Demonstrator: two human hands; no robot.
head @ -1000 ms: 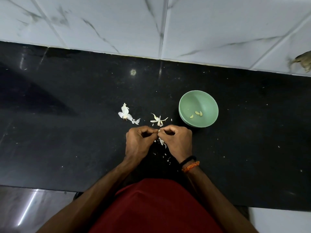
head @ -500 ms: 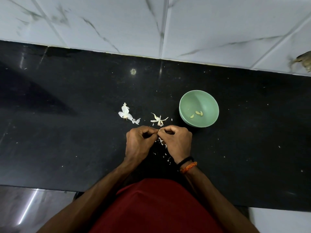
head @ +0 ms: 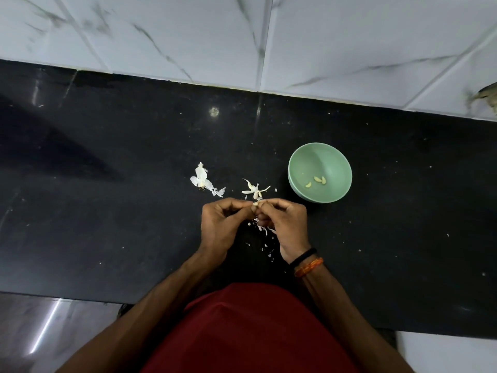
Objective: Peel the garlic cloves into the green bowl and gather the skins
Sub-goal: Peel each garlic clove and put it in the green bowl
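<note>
Both hands stay put — left hand [head: 223, 224] and right hand [head: 285, 224] pinch a garlic clove [head: 255, 203], mostly hidden by the fingertips.

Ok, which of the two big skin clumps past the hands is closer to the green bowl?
The spiky clump, just above the fingertips. The flatter clump lies farther left of the bowl.

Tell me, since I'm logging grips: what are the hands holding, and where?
Both the left hand and right hand pinch one garlic clove between fingertips, one at each end.

No legible text, labels or nos. anywhere
</note>
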